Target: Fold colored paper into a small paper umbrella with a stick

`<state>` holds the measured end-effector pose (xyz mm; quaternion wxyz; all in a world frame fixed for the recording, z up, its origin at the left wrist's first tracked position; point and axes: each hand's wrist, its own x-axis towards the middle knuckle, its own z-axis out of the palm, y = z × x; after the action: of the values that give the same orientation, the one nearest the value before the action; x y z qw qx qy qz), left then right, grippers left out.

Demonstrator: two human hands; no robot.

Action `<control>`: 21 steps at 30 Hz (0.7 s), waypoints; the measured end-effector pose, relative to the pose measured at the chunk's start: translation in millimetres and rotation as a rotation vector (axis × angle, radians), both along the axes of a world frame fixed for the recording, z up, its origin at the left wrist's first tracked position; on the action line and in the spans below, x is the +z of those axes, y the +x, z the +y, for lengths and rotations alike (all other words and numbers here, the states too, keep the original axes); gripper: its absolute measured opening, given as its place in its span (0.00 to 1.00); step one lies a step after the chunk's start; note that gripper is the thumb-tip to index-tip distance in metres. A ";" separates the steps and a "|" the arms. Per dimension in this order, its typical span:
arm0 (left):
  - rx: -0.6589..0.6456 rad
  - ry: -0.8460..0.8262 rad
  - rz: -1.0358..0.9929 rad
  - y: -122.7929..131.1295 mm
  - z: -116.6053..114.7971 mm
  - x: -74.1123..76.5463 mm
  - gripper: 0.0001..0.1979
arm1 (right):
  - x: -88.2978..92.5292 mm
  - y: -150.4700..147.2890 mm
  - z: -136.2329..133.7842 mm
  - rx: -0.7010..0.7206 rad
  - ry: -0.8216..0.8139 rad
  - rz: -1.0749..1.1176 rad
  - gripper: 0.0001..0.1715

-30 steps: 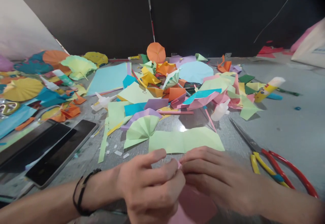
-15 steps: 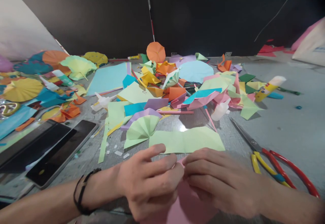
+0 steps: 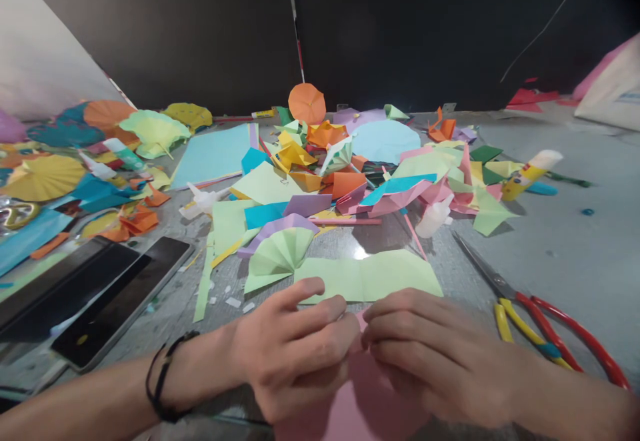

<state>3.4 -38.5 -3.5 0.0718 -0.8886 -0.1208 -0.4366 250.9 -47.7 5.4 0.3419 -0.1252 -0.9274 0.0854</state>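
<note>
A sheet of pink paper (image 3: 357, 401) lies at the bottom middle, its upper edge between my two hands. My left hand (image 3: 305, 351), with a dark cord bracelet at the wrist, is closed on the left side of that edge, its fingers curled. From the right, my right hand (image 3: 425, 354) pinches the same edge, fingers together; both thumbs are largely hidden. Just beyond my fingertips is a pale green paper strip (image 3: 370, 277) with a crease down its middle. A pleated green paper fan (image 3: 280, 257) touches its left end.
Scissors (image 3: 525, 314) with red and yellow handles lie right of my right hand. Two phones (image 3: 123, 301) rest at left. Glue bottles (image 3: 434, 217), a yellow glue stick (image 3: 531, 174) and heaped coloured paper (image 3: 345, 174) spread behind. A dark wall (image 3: 400, 27) stands at the back.
My hands have shifted very slightly apart, showing a little more of the pink paper between them. Everything else stays where it was.
</note>
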 end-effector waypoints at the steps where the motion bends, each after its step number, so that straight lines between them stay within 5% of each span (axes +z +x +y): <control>1: -0.002 0.000 0.000 -0.2 -0.9 0.7 0.10 | -0.6 -0.9 0.7 -0.024 -0.007 0.015 0.12; 14: -0.028 -0.006 0.017 0.5 6.4 -7.1 0.06 | -6.3 -3.6 1.2 -0.029 -0.008 -0.051 0.10; 21: -0.001 -0.087 0.088 4.9 2.2 -3.0 0.12 | -11.3 -4.7 0.1 -0.042 -0.007 -0.100 0.13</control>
<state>8.3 -36.3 -6.5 0.0381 -0.9093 -0.1357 -0.3915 246.2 -47.6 -5.9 0.2965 -0.1500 -0.9402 0.0751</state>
